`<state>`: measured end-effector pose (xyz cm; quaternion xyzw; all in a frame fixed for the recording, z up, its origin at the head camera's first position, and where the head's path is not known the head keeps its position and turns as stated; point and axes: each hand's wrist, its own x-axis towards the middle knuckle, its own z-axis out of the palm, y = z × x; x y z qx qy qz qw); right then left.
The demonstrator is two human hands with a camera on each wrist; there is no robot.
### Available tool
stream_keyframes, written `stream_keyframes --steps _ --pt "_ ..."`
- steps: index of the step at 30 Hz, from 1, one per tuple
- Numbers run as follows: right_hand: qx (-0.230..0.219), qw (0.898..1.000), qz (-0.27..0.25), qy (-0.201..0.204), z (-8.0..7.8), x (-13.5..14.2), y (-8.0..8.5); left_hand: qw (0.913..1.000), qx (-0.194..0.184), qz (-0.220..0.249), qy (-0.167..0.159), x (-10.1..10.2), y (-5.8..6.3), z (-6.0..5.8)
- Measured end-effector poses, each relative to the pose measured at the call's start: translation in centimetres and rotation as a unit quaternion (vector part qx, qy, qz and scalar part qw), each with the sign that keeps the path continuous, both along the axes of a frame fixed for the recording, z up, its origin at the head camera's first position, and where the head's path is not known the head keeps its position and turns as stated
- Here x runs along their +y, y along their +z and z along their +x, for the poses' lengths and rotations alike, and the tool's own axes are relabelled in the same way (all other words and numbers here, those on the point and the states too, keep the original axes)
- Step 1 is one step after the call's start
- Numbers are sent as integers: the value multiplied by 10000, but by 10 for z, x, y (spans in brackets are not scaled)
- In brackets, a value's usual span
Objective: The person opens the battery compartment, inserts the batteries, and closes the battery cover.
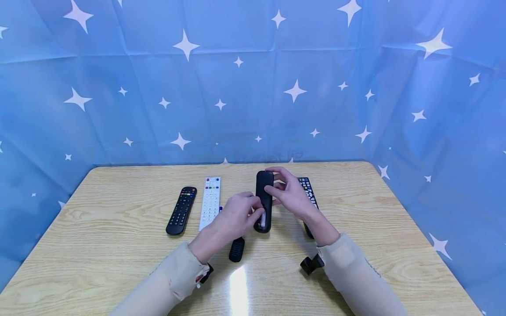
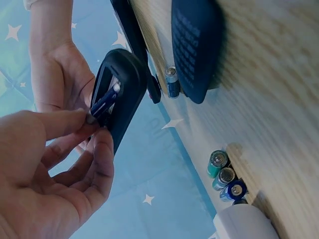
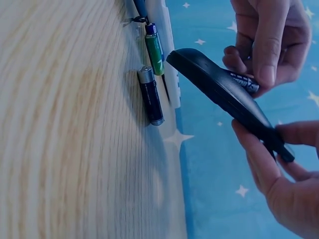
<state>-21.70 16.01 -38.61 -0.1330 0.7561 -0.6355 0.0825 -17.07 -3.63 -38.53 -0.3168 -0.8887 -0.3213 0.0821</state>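
Note:
Above the table, my right hand [image 1: 290, 193] grips a black remote control [image 1: 264, 182] by its upper end, thumb on one face and fingers along the side. The remote's battery compartment is uncovered, a long recess visible in the left wrist view. My left hand [image 1: 239, 213] pinches a dark blue battery [image 2: 103, 103] between thumb and fingertips. That battery slants into the recess, one end inside and the other in my fingers. From the right wrist view, the battery's printed side shows beyond the remote's edge.
Left on the table lie another black remote [image 1: 182, 210] and a white remote [image 1: 209, 202]. A black remote [image 1: 309, 193] lies partly behind my right forearm. A small black piece [image 1: 236, 250] is near my left wrist. Loose batteries, one green [image 3: 154, 50], one dark [image 3: 150, 94], lie nearby.

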Motion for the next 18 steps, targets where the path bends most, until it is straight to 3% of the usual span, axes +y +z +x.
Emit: stream_keyframes --steps 9,18 --pt "65 9998 -165 -19 3 -1 3 9967 -448 467 495 -1 0 0" --pt "98 9988 -488 -6 2 -2 4 9815 -1259 1241 734 -5 1 -3"
